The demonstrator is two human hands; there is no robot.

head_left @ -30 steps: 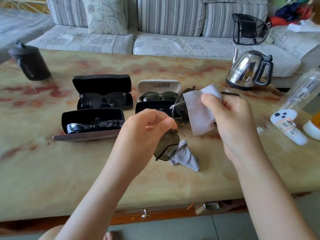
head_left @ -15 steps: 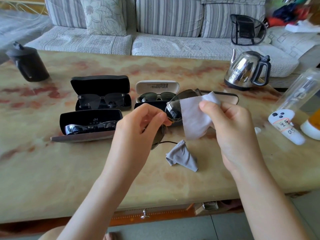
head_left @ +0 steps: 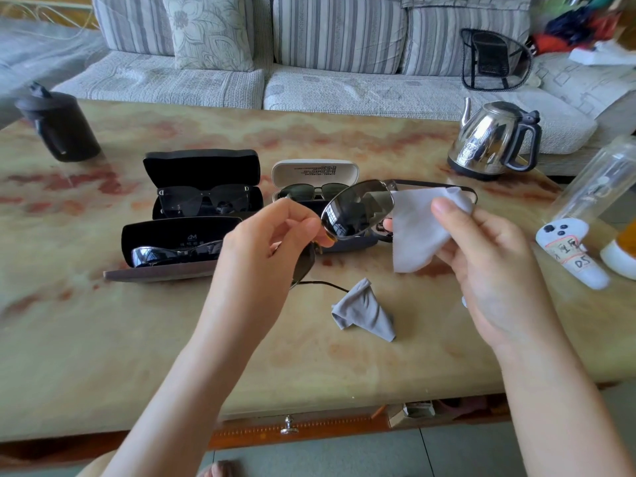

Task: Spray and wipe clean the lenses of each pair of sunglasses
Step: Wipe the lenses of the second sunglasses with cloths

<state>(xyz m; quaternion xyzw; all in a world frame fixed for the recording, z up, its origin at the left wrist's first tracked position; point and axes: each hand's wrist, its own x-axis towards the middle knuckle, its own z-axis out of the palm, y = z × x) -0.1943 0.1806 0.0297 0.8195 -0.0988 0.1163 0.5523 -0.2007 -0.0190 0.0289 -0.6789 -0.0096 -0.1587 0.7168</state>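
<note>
Head view. A pair of sunglasses (head_left: 358, 210) is held above the table (head_left: 172, 339), in front of the open white case (head_left: 315, 173). The left hand (head_left: 272, 242) is closed on the frame at the bridge, thumb and fingers pinched together; one dark lens is seen tilted up to the right of that hand, the other lens is mostly hidden behind it, and a thin temple arm is seen trailing down toward the table.

A white wipe (head_left: 418, 228) is gripped by the right hand (head_left: 488, 266), thumb pressed over its upper edge, fingers folded behind it. The wipe is held just beside the raised lens, at its right rim; whether it touches the glass cannot be told.

A crumpled grey cloth (head_left: 366, 313) is lying on the table, nearer the viewer than the white case and below the held sunglasses.

Left of the white case, two black cases are seen open, each with dark glasses inside: the far black case (head_left: 203, 182) and the near black case (head_left: 172, 244). A second pair is seen resting in the white case.

Right of the white case, a steel kettle (head_left: 492, 142) is standing upright. At the table's right edge, a white spray bottle (head_left: 571, 253) with handwritten marks is lying on its side.
</note>
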